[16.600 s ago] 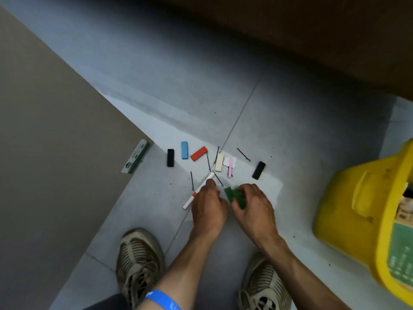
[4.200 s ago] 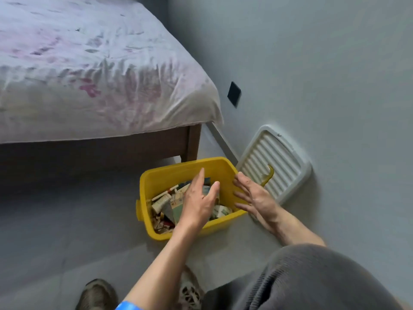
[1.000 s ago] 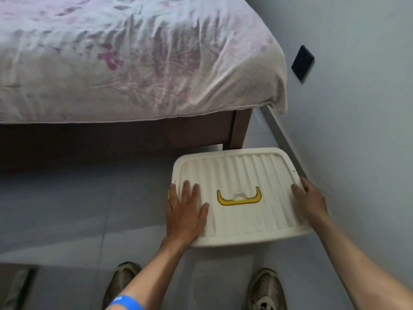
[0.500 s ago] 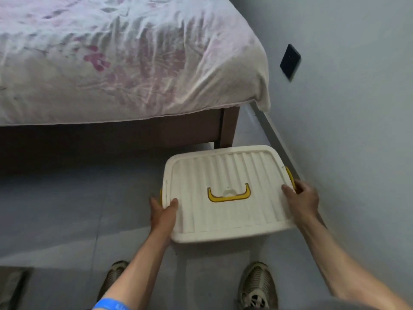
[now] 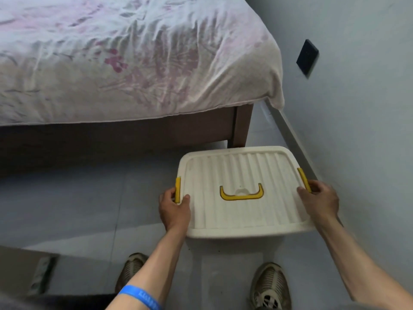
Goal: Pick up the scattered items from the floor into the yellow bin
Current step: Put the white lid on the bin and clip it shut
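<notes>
Covering the yellow bin entirely, a cream ribbed lid (image 5: 243,191) was seen on the floor near the right wall, just in front of the bed's wooden leg (image 5: 240,126); of the bin itself only two yellow latches showed at the lid's sides. The left latch (image 5: 178,189) was gripped by the left hand (image 5: 174,209), its thumb laid on the lid's top and its fingers curled round the edge. The right latch (image 5: 303,179) was held likewise by the right hand (image 5: 319,200), with the fingers wrapped over the rim. A yellow handle (image 5: 241,193) lay flat in the lid's middle. A blue wristband (image 5: 139,296) was worn on the left forearm. Two mesh shoes (image 5: 270,287) were planted on the grey tiles nearest the camera. A wrinkled floral sheet (image 5: 125,54) was draped over the bed at the far left, and a dark wall plate (image 5: 307,57) was fixed to the wall on the right.
</notes>
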